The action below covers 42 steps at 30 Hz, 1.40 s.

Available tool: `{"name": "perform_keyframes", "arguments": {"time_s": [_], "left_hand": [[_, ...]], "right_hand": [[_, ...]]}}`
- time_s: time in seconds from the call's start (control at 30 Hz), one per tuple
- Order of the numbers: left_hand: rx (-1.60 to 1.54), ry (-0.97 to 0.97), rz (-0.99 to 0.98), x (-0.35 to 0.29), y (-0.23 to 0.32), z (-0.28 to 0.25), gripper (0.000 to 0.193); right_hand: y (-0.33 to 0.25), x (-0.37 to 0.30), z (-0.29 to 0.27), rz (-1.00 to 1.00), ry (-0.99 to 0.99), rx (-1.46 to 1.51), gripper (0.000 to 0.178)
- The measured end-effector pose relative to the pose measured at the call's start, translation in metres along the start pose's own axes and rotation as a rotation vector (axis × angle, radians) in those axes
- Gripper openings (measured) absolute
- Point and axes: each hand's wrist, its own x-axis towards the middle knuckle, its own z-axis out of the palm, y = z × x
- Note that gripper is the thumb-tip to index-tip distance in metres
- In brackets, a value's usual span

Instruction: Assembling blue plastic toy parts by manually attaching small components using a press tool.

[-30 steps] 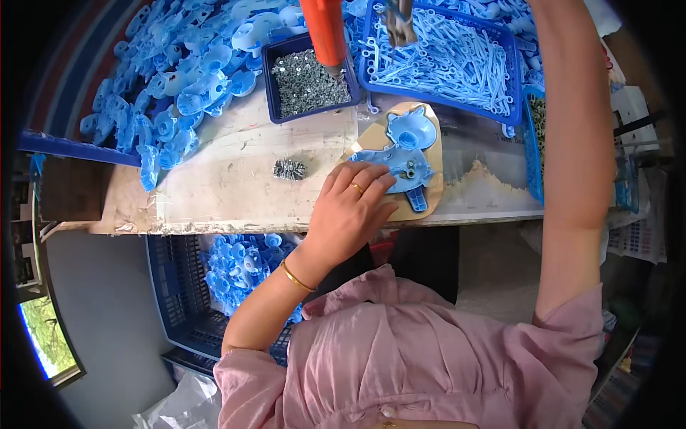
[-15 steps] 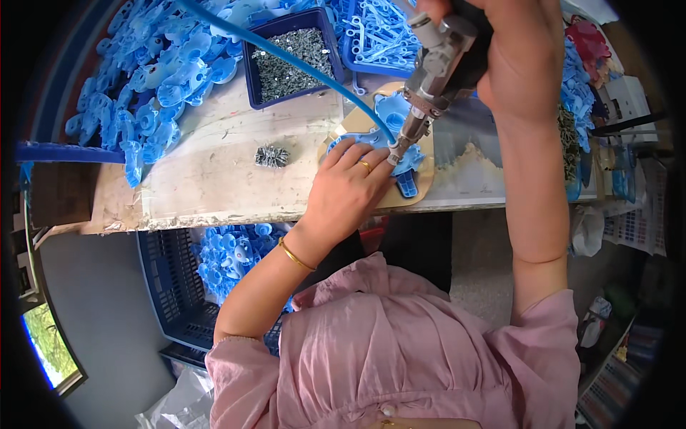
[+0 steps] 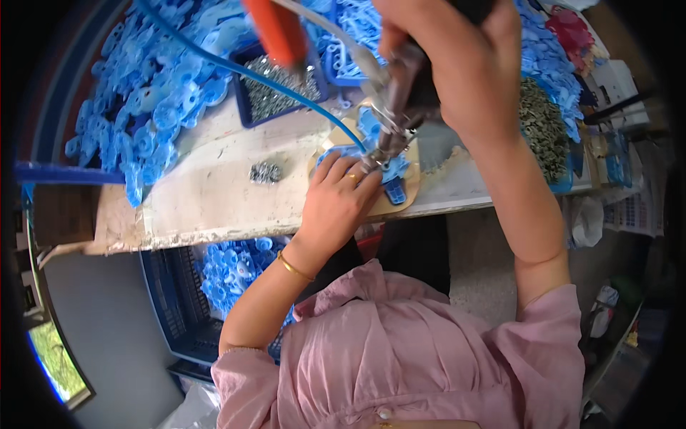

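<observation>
My right hand [image 3: 471, 79] is wrapped round a powered screwdriver [image 3: 396, 114] with a metal nose and a feed hose. Its tip points down at a blue moulded plastic part [image 3: 395, 171], which lies on a tan board [image 3: 407, 199] near the table's front edge. My left hand [image 3: 334, 204] lies over the part's left side, fingers stretched out. Its fingertips are right beside the screwdriver's tip and hide part of the blue piece. Whether a screw sits at the tip cannot be seen.
A blue hose [image 3: 243, 70] crosses above the table. A blurred orange-red object [image 3: 277, 32] hangs at the top. Behind stand a screw-filled tray [image 3: 246, 118] and blue part piles [image 3: 153, 107]. A small screw heap [image 3: 265, 172] lies left of the board. Below is a basket [image 3: 161, 304].
The whole view has shifted slightly. My right hand and the screwdriver's body have moved left, its tip still at the blue part. An orange-red object has come into view at the top.
</observation>
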Motion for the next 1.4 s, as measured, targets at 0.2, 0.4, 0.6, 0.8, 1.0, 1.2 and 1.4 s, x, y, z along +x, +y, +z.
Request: {"name": "perform_keyframes", "arguments": {"time_s": [0.2, 0.4, 0.6, 0.8, 1.0, 1.2, 1.4], "left_hand": [[-0.014, 0.072, 0.001, 0.004, 0.011, -0.014, 0.016], [-0.514, -0.199, -0.156, -0.028, 0.006, -0.139, 0.019], [0.029, -0.783, -0.681, -0.090, 0.022, -0.247, 0.052], [0.032, -0.515, -0.745, -0.088, 0.019, -0.218, 0.054], [-0.173, -0.443, -0.283, -0.030, 0.015, -0.152, 0.043], [-0.369, -0.432, -0.097, -0.001, 0.021, -0.116, 0.033], [-0.389, -0.411, 0.025, 0.013, 0.027, -0.090, 0.026]], "right_hand": [[-0.025, 0.094, -0.025, -0.361, -0.281, -0.212, 0.049], [0.023, 0.102, -0.097, -0.080, -0.044, -0.210, 0.040], [0.091, 0.066, -0.279, 0.029, 0.390, -1.654, 0.038], [0.103, 0.077, -0.346, 0.101, -0.014, -2.007, 0.052], [0.097, 0.084, -0.347, 0.162, -0.017, -2.222, 0.032], [0.073, 0.080, -0.336, 0.265, 0.036, -1.746, 0.028], [0.078, 0.067, -0.348, 0.436, -0.160, -1.304, 0.030]]}}
